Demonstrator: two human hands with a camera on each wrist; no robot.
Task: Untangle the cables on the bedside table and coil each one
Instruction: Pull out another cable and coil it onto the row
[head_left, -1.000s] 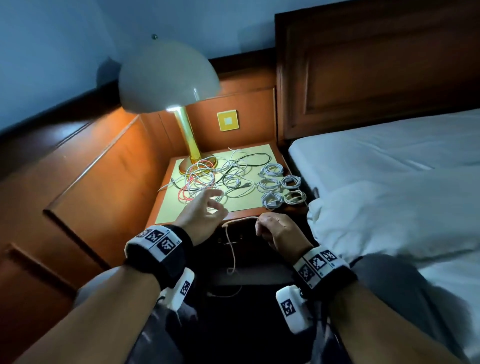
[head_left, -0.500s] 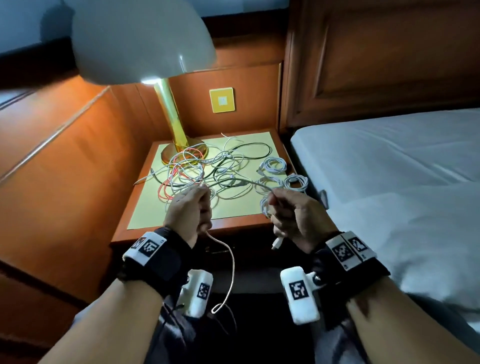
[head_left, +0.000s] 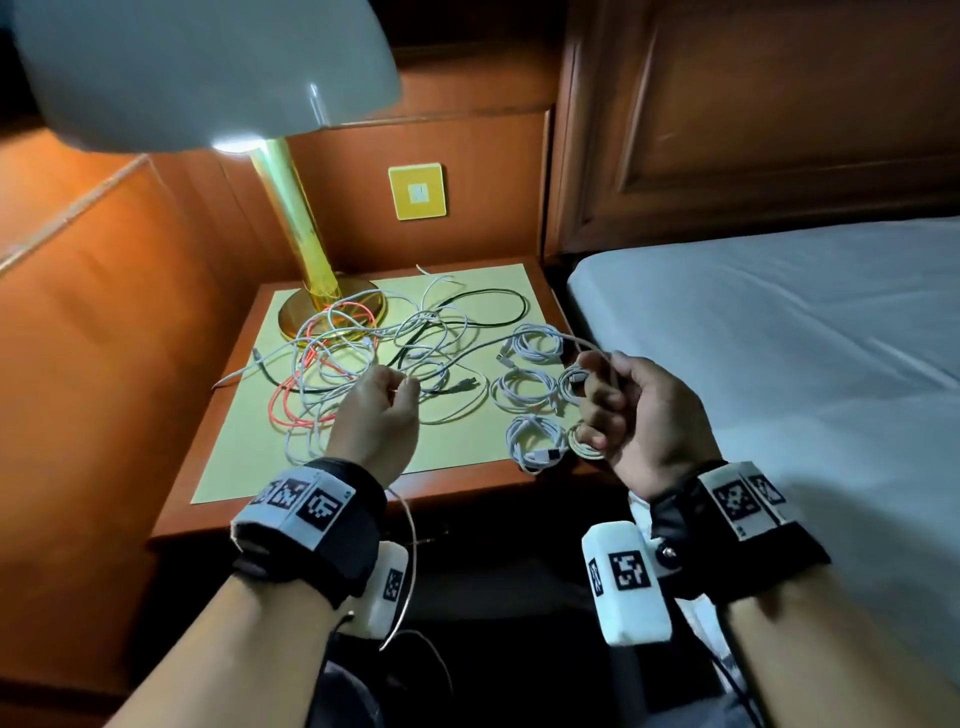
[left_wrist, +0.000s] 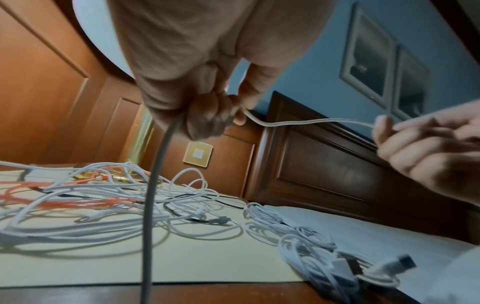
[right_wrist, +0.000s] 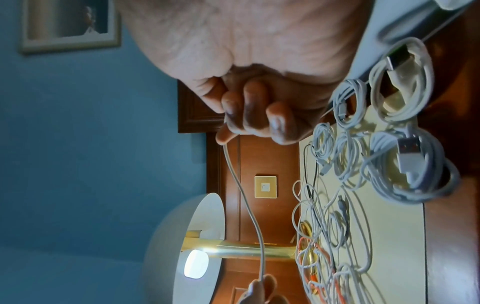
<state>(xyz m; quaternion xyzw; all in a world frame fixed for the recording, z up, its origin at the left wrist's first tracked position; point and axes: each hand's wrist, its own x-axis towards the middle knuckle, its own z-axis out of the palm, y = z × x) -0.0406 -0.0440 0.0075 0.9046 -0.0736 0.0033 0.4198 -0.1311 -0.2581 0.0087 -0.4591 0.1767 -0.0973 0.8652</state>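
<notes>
My left hand (head_left: 400, 387) grips a white cable (head_left: 498, 349) above the front of the tangle (head_left: 358, 353) of white, orange and black cables on the bedside table (head_left: 447, 480). My right hand (head_left: 602, 384) holds the same cable's other stretch over several coiled white cables (head_left: 535, 441). The cable arcs slack between the hands, and its tail (head_left: 410, 551) hangs past the table's front edge. The left wrist view shows the left hand's fingers (left_wrist: 215, 115) curled round the cable (left_wrist: 311, 121). In the right wrist view, the right hand's fingers (right_wrist: 254, 119) pinch the cable (right_wrist: 244, 195).
A brass lamp (head_left: 306, 234) with a white shade stands at the table's back left, its base (head_left: 291, 317) under the tangle. A yellow wall switch (head_left: 417, 191) sits behind. The bed (head_left: 779, 338) borders the table on the right, wood panelling on the left.
A second ago the left hand was open, reaching at the tangle; it then closed on the white cable. Both hands have since risen over the table and spread apart, drawing the cable out.
</notes>
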